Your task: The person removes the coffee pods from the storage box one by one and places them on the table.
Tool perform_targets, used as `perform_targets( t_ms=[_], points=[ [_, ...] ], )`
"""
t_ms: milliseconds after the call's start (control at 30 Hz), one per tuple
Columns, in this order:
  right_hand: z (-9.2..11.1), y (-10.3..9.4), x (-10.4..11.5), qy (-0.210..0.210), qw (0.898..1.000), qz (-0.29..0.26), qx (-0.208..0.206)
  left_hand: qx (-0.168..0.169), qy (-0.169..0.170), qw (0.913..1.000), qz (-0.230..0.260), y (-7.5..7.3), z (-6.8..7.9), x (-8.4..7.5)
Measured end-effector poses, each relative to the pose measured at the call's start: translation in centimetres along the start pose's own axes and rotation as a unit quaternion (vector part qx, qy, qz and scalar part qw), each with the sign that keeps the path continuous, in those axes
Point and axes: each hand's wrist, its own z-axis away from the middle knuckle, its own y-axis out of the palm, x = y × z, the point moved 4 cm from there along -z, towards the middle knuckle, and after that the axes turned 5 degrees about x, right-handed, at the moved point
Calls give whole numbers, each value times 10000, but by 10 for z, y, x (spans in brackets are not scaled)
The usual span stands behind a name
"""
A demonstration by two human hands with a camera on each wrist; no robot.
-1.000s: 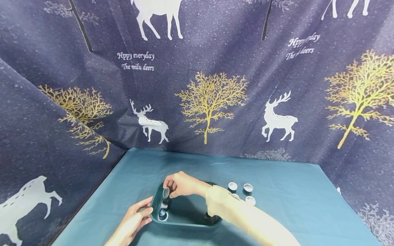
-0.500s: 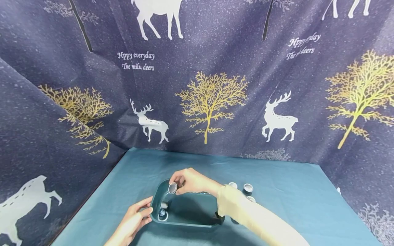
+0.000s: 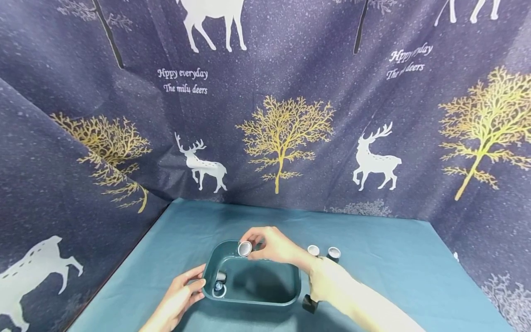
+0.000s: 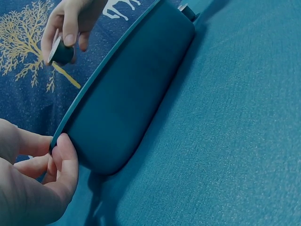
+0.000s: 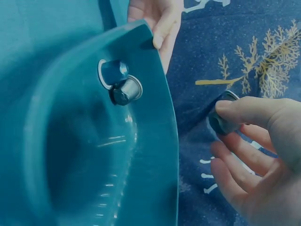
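Observation:
My right hand (image 3: 271, 244) pinches a dark coffee capsule (image 5: 221, 117) between thumb and fingers, its pale lid (image 3: 244, 249) facing the head camera. It is held up near the far rim of a deep teal plastic tub (image 3: 249, 303). On the opposite side, my left hand (image 3: 180, 293) grips the tub's left end, thumb over the rim in the left wrist view. Two capsules lie tipped over inside at that end: a blue capsule (image 5: 115, 73) and a grey-green capsule (image 5: 128, 91) touching it.
To the right of the tub, two lidded capsules stand on the blue-green cloth, a left capsule (image 3: 313, 250) and a right capsule (image 3: 333, 253). The right sleeve (image 3: 336, 283) covers the area in front of them. A dark patterned curtain (image 3: 278, 138) hangs behind the table.
My right hand has lifted and moved right with the capsule, from the tub's left end toward its far rim. The capsule's lid has turned toward the head camera. My left hand has stayed put.

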Motion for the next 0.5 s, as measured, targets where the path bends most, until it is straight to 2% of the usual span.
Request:
perform_targets(
  t_ms=[267, 500],
  points=[
    [19, -5, 3, -22, 9985, -62, -553, 28, 0, 10000, 19, -1, 1, 0],
    [37, -9, -3, 232, 9952, -71, -945, 70, 80, 9999, 24, -1, 0, 1]
  ],
)
